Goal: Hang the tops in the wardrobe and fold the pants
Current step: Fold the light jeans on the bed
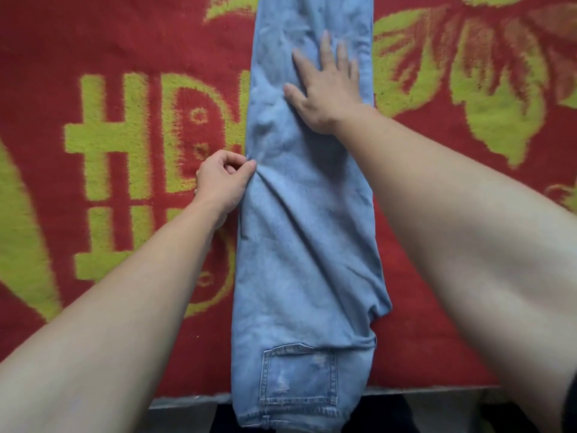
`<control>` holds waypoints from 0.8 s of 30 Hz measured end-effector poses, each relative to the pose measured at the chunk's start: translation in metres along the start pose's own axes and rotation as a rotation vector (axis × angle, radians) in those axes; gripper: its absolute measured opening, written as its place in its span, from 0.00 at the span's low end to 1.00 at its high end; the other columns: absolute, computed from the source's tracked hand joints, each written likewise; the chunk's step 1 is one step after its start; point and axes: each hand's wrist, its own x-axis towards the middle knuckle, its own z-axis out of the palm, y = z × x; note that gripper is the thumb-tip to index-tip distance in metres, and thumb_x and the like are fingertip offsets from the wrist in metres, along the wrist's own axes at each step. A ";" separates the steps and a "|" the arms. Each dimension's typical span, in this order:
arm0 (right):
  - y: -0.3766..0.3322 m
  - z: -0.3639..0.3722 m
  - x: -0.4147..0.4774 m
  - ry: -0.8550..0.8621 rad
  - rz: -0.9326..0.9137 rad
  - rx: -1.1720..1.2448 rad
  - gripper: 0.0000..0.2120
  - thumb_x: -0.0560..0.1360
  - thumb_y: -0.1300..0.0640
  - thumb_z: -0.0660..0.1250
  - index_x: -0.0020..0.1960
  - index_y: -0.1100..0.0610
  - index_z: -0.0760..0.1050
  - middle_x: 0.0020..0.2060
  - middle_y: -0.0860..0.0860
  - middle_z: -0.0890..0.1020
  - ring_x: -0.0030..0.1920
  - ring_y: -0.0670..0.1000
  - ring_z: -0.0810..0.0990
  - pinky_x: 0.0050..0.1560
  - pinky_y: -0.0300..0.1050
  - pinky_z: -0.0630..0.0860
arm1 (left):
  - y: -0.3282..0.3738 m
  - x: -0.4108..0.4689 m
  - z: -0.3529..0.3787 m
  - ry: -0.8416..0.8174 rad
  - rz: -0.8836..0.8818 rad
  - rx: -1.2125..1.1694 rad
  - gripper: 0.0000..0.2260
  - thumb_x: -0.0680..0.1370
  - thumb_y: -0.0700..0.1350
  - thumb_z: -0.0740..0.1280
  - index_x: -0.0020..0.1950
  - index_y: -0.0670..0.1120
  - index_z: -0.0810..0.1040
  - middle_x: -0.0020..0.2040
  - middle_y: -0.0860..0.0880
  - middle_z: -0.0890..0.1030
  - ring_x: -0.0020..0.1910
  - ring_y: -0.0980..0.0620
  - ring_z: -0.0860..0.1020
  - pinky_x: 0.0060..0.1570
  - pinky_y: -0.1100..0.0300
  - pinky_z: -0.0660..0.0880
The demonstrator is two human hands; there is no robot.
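Surface: red blanket [125, 42] with a yellow-green leaf pattern.
Writing: large woven letters [134, 135], "HD" readable; the rest runs under denim.
Pants: light blue jeans [306, 245], legs stacked, lie lengthwise mid-blanket; back pocket [299, 373] is nearest the person.
Left hand [221, 182]: curled, thumb and forefinger pinching the jeans' left edge.
Right hand [327, 85]: arm outstretched, palm flat, fingers spread on the leg.

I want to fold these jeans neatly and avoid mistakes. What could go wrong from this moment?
1. The left hand pinches only the side edge of the jeans. A pull there may shift the layers apart and deepen the creases in the middle.
2. The waist end hangs past the edge of the blanket. Its weight may drag the jeans toward the person when the flat right hand lifts.
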 end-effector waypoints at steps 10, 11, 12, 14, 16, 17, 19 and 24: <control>0.006 0.080 -0.264 0.375 0.651 0.471 0.38 0.76 0.35 0.62 0.77 0.56 0.58 0.71 0.60 0.67 0.70 0.61 0.66 0.69 0.55 0.63 | -0.069 -0.128 -0.009 -0.052 -0.165 0.074 0.18 0.77 0.58 0.66 0.55 0.44 0.71 0.43 0.48 0.77 0.48 0.44 0.78 0.51 0.50 0.73; 0.009 0.095 -0.291 0.341 0.736 0.496 0.37 0.75 0.34 0.61 0.75 0.56 0.62 0.68 0.60 0.71 0.67 0.62 0.69 0.66 0.55 0.65 | -0.086 -0.152 -0.013 -0.105 -0.185 0.121 0.19 0.77 0.59 0.66 0.53 0.44 0.72 0.45 0.47 0.78 0.50 0.43 0.78 0.50 0.51 0.72; 0.013 0.108 -0.316 0.286 0.809 0.553 0.35 0.75 0.32 0.59 0.71 0.56 0.66 0.64 0.60 0.74 0.65 0.62 0.72 0.63 0.54 0.67 | -0.100 -0.176 -0.017 -0.163 -0.192 0.169 0.19 0.77 0.59 0.66 0.52 0.44 0.73 0.47 0.46 0.79 0.52 0.42 0.78 0.49 0.52 0.72; 0.019 0.134 -0.360 0.074 0.938 0.719 0.33 0.75 0.28 0.51 0.63 0.54 0.72 0.60 0.59 0.79 0.63 0.61 0.75 0.57 0.51 0.68 | -0.123 -0.216 -0.024 -0.257 -0.189 0.246 0.19 0.76 0.59 0.68 0.52 0.44 0.74 0.51 0.44 0.81 0.54 0.43 0.79 0.53 0.51 0.74; 0.016 0.154 -0.397 -0.159 0.950 0.772 0.40 0.75 0.26 0.45 0.61 0.57 0.76 0.60 0.61 0.79 0.63 0.62 0.76 0.59 0.50 0.68 | -0.139 -0.245 -0.029 -0.298 -0.220 0.266 0.20 0.73 0.59 0.71 0.53 0.45 0.75 0.53 0.45 0.82 0.54 0.45 0.79 0.55 0.50 0.75; 0.013 0.161 -0.412 -0.229 0.933 0.770 0.43 0.74 0.25 0.45 0.63 0.58 0.76 0.61 0.62 0.79 0.64 0.62 0.75 0.62 0.51 0.69 | -0.145 -0.253 -0.032 -0.314 -0.248 0.267 0.20 0.72 0.59 0.72 0.53 0.45 0.75 0.54 0.45 0.82 0.54 0.45 0.80 0.56 0.49 0.75; 0.003 0.165 -0.433 -0.273 0.892 0.829 0.44 0.70 0.22 0.52 0.65 0.56 0.76 0.62 0.58 0.79 0.65 0.60 0.76 0.67 0.53 0.70 | -0.151 -0.264 -0.038 -0.365 -0.280 0.272 0.20 0.72 0.55 0.73 0.55 0.43 0.77 0.54 0.45 0.82 0.54 0.45 0.80 0.56 0.50 0.76; 0.008 0.153 -0.445 -0.334 0.768 0.907 0.29 0.65 0.41 0.75 0.61 0.53 0.74 0.57 0.51 0.82 0.60 0.55 0.79 0.65 0.54 0.73 | -0.156 -0.285 -0.049 -0.426 -0.246 0.306 0.15 0.72 0.44 0.73 0.53 0.46 0.71 0.45 0.51 0.79 0.48 0.47 0.79 0.43 0.58 0.71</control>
